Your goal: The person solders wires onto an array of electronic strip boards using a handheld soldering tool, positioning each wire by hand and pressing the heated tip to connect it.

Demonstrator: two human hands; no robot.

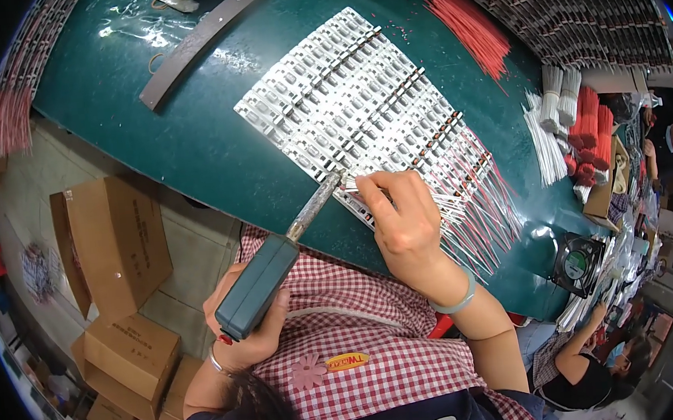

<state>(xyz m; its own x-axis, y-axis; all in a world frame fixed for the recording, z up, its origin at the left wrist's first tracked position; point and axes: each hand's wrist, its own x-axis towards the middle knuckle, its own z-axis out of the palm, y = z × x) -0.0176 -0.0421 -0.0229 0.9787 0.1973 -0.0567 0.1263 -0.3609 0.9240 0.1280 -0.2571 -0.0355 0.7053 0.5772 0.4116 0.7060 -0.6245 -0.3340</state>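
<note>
My left hand (pixel 243 318) is wrapped round the dark green body of a soldering gun (pixel 266 276). Its metal barrel reaches up to the near edge of a panel of white plastic modules (pixel 342 89) laid in rows on the table. Close to the tip, my right hand (pixel 405 216) pinches the end of a thin white wire (pixel 352 183) against a module; the fingers partly hide the joint. Red and white wires (pixel 478 225) fan out from the panel's right rows, beside and under my right hand.
The green table (pixel 210 141) carries a curved grey bar (pixel 202 42), loose red wires (pixel 469 30), white and red wire bundles (pixel 555 103) and a black fan (pixel 577 261). Wired panels are stacked at far right. Cardboard boxes (pixel 119 245) stand at left on the floor. Another person (pixel 582 364) sits at right.
</note>
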